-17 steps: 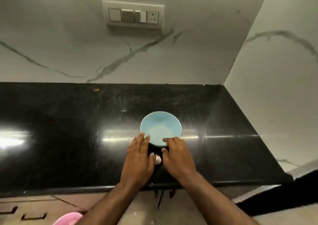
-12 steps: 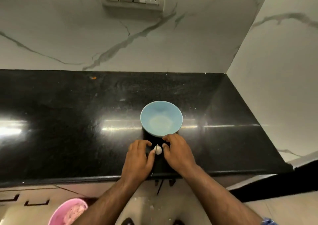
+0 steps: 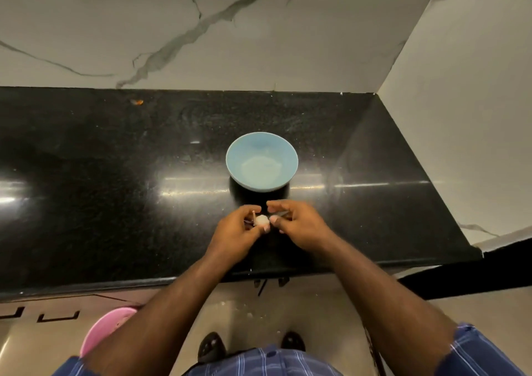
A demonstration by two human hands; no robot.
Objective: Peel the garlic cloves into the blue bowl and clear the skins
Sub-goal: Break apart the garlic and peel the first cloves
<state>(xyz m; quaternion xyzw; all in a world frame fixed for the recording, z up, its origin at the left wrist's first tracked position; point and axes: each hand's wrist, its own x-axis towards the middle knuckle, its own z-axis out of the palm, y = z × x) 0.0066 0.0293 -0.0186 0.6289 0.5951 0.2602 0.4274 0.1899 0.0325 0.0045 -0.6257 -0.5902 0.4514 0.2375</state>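
A pale garlic bulb (image 3: pixel 262 222) is held just above the black counter between both hands. My left hand (image 3: pixel 234 233) grips it from the left with curled fingers, and a thin stalk sticks up beside the thumb. My right hand (image 3: pixel 299 224) pinches it from the right with thumb and fingertips. The blue bowl (image 3: pixel 261 160) stands on the counter just beyond the hands, and I see nothing inside it.
The black counter (image 3: pixel 115 188) runs left and ends at a marble wall on the right. A small orange scrap (image 3: pixel 137 102) lies near the back wall. A pink bin (image 3: pixel 105 328) stands on the floor at the lower left, by my feet.
Both hands have drawn back from the bowl's rim and closed round the garlic, lifting it off the counter. The camera has tilted downward.
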